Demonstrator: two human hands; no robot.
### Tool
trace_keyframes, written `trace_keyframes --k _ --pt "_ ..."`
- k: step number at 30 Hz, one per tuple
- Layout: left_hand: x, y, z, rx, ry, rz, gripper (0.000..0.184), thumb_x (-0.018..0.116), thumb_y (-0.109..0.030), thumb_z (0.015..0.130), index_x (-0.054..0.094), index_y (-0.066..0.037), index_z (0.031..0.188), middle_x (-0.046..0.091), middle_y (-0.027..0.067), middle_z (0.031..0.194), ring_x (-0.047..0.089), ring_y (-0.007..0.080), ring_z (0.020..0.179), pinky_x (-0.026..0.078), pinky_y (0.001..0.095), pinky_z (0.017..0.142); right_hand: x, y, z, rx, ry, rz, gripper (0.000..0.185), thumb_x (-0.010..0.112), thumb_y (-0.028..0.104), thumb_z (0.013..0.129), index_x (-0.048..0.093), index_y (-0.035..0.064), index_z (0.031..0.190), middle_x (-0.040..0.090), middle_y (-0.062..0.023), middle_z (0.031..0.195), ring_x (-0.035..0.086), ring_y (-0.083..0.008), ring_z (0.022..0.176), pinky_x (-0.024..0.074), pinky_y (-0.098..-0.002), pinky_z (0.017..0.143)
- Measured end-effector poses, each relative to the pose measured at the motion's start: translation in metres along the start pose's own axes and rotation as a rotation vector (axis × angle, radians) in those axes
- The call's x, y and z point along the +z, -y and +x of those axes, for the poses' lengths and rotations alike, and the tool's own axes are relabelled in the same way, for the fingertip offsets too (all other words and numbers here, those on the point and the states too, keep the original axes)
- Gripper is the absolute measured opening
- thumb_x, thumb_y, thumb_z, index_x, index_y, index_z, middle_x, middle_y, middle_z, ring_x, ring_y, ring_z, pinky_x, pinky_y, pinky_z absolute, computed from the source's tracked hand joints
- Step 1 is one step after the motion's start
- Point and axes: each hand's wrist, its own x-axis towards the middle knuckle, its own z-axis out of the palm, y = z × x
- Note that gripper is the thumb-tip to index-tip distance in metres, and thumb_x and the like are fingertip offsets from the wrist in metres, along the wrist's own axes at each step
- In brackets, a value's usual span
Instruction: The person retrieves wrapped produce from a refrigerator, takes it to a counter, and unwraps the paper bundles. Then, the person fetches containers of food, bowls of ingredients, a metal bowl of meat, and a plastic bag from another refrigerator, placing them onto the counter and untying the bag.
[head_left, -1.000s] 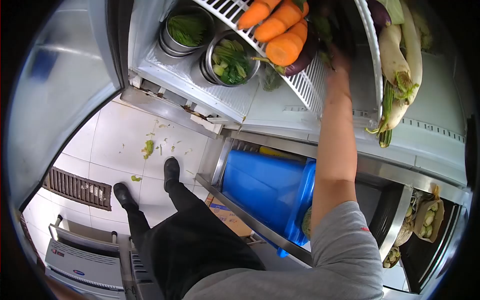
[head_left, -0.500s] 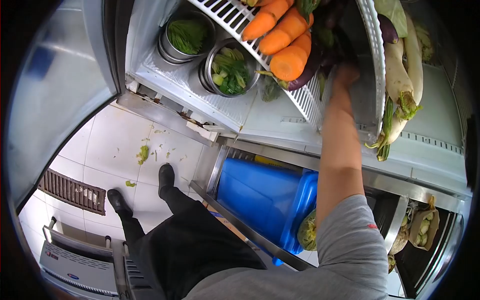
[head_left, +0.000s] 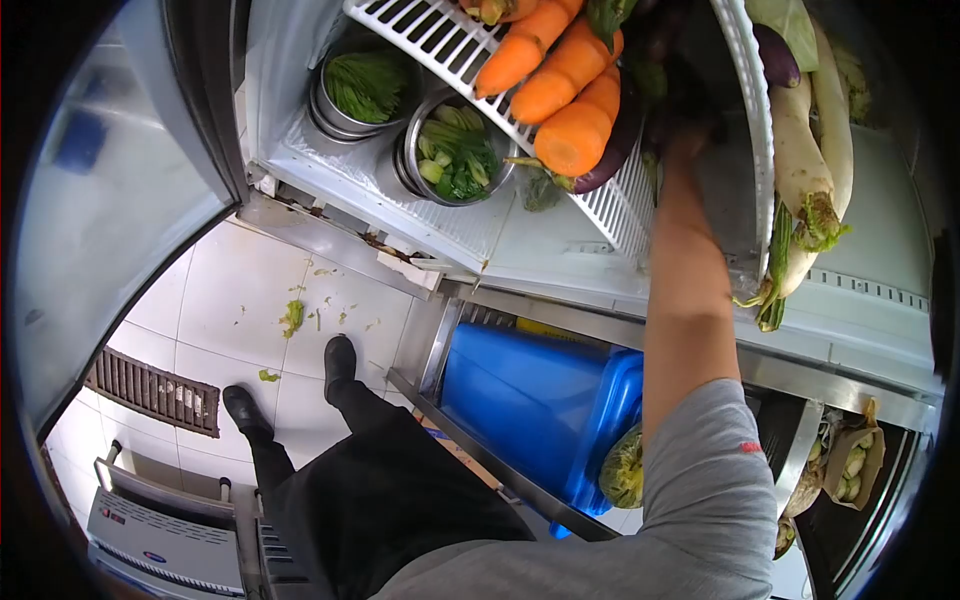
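Observation:
My right arm reaches up into the open fridge, and my right hand (head_left: 688, 143) is deep in shadow between the wire shelf (head_left: 622, 215) and a white wire rack edge (head_left: 757, 130). Its fingers are hidden among dark vegetables, so whether it grips anything does not show. Just left of it lies a purple eggplant (head_left: 608, 168), beside several large carrots (head_left: 575, 125) on the shelf. To the right, white radishes (head_left: 806, 165) lie with another eggplant (head_left: 775, 57) and a leafy green top. My left hand is out of view.
Metal pots of cut greens (head_left: 458, 150) and chives-like leaves (head_left: 366, 86) stand on the lower fridge floor. Below are a blue plastic bin (head_left: 520, 400), a bagged vegetable (head_left: 624, 468) and a paper bag (head_left: 853, 465). Leaf scraps (head_left: 292, 318) litter the tiles; the fridge door (head_left: 120, 220) stands at left.
My right hand has gone slightly deeper into the shadow among the vegetables. The whole view has shifted a little; the carrots, pots and radishes lie as before.

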Motion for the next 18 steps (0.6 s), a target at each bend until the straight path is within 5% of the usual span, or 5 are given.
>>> trace_keyframes --k 9,11,12,14,18 --pt "-0.014 0.000 0.013 -0.172 0.060 0.074 0.080 0.074 -0.038 0.069 0.033 0.004 0.123 0.043 0.0163 0.114 0.051 0.0289 0.099 0.045 0.0412 0.081 -0.029 0.058 0.020 0.098 0.182 -0.240 0.044 0.053 0.033 0.085 0.054 0.0045 0.119 0.052 -0.0187 0.123 0.048 -0.0326 0.115 0.0362 -0.0395 0.098" --pt "-0.015 -0.004 0.025 -0.345 0.147 0.103 0.080 0.074 -0.038 0.069 0.033 0.004 0.123 0.043 0.0162 0.114 0.050 0.0288 0.099 0.044 0.0412 0.081 -0.041 0.061 0.012 0.123 0.148 -0.229 0.043 0.054 0.032 0.084 0.056 0.0039 0.116 0.053 -0.0190 0.121 0.049 -0.0335 0.113 0.0374 -0.0402 0.096" --pt "-0.027 -0.022 0.051 -0.691 0.352 0.102 0.082 0.074 -0.039 0.069 0.032 0.005 0.123 0.043 0.0163 0.114 0.050 0.0295 0.099 0.044 0.0412 0.082 -0.052 0.066 0.007 0.146 0.129 -0.206 0.042 0.054 0.032 0.084 0.056 0.0036 0.115 0.054 -0.0191 0.120 0.050 -0.0340 0.112 0.0380 -0.0406 0.096" --pt "-0.010 0.016 0.003 -0.002 -0.013 0.200 0.084 0.075 -0.042 0.068 0.032 0.005 0.123 0.042 0.0178 0.115 0.050 0.0313 0.101 0.044 0.0415 0.084 -0.083 0.080 -0.003 0.198 0.100 -0.158 0.040 0.054 0.031 0.084 0.058 0.0029 0.112 0.056 -0.0194 0.117 0.051 -0.0349 0.109 0.0393 -0.0414 0.094" --pt "-0.014 0.008 0.013 -0.046 -0.045 0.024 0.079 0.072 -0.041 0.072 0.033 0.007 0.121 0.044 0.0183 0.116 0.052 0.0284 0.101 0.046 0.0410 0.080 -0.140 0.101 -0.012 0.285 0.011 -0.026 0.038 0.054 0.030 0.083 0.061 0.0016 0.107 0.058 -0.0199 0.113 0.054 -0.0367 0.105 0.0417 -0.0429 0.091"
